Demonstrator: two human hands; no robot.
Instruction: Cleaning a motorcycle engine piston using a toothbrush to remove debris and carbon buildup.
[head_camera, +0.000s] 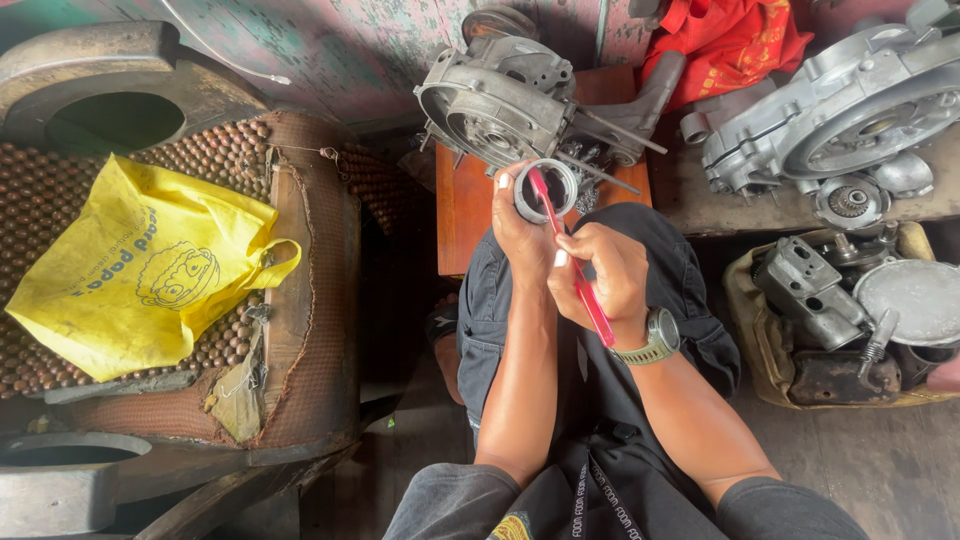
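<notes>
Bare forearms, dark work clothes

Grey short sleeves, dark trousers, an olive wristwatch (655, 338) on the right wrist, a printed lanyard (600, 490).

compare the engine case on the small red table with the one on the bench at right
The engine case on the red table is darker and grimier, tilted with studs sticking out toward the hands. The bench case is larger, cleaner, brighter silver, and lies flat. Both are cast grey metal with round openings.

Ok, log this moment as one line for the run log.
left hand: holds metal ring | right hand: holds red toothbrush, head inside ring | engine casing on wooden stand ahead
</notes>
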